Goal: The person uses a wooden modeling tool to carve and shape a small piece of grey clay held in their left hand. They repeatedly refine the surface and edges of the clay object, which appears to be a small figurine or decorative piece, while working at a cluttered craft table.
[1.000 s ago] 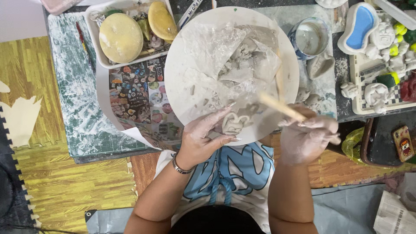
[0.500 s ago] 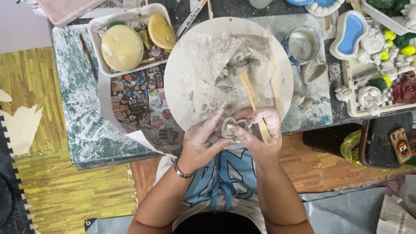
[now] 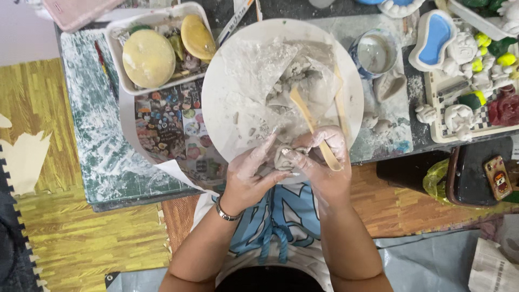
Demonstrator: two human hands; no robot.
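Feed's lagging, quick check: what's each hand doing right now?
Left hand: cupped around the small clay piece.
Right hand: pinching the clay piece, wooden tool tucked in its grip.

colourful printed sheet (image 3: 168, 121) lies beside round board (image 3: 238, 81).

Low work table (image 3: 102, 157), smeared with white clay dust

A round white board (image 3: 232, 92) lies at centre; a tray of yellow sponges (image 3: 157, 48) at ten o'clock, a small cup (image 3: 376, 53) at two, a chequered tray of clay figures (image 3: 470, 103) at three, a printed sheet (image 3: 167, 130) at eight.
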